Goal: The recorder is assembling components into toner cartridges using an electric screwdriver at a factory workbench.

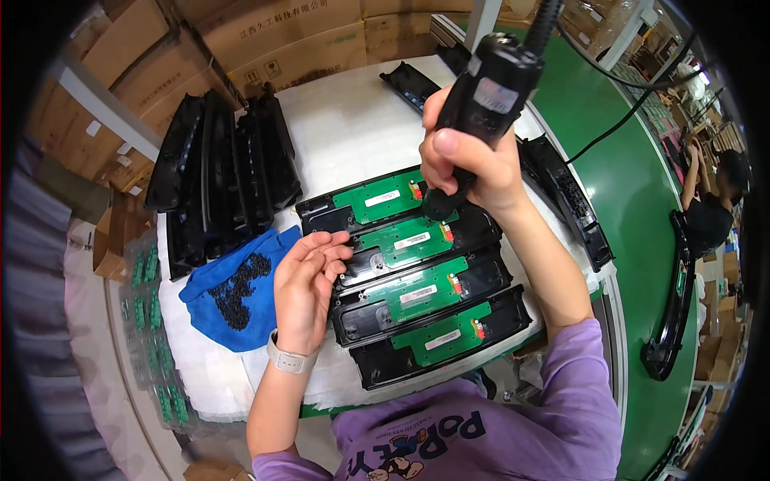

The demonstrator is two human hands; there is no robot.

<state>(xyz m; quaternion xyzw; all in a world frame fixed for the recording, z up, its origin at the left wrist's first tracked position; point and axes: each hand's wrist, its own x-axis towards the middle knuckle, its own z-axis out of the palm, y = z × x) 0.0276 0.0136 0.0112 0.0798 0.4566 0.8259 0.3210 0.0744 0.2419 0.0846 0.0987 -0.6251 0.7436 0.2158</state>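
Head view: the right hand [473, 164], upper centre, wraps firmly around a black electric screwdriver [481, 120], which looks rigid and moderately heavy, best held round its barrel. Left-hand [309, 272] fingers, centre left, curl loosely; whether they hold anything small, I cannot tell. Green circuit boards [415, 290] at centre look thin and fragile, better lifted by their stiff black housings [485, 276]. White labels [417, 294] on them are too small to read; cartons [281, 32] above carry dark print.
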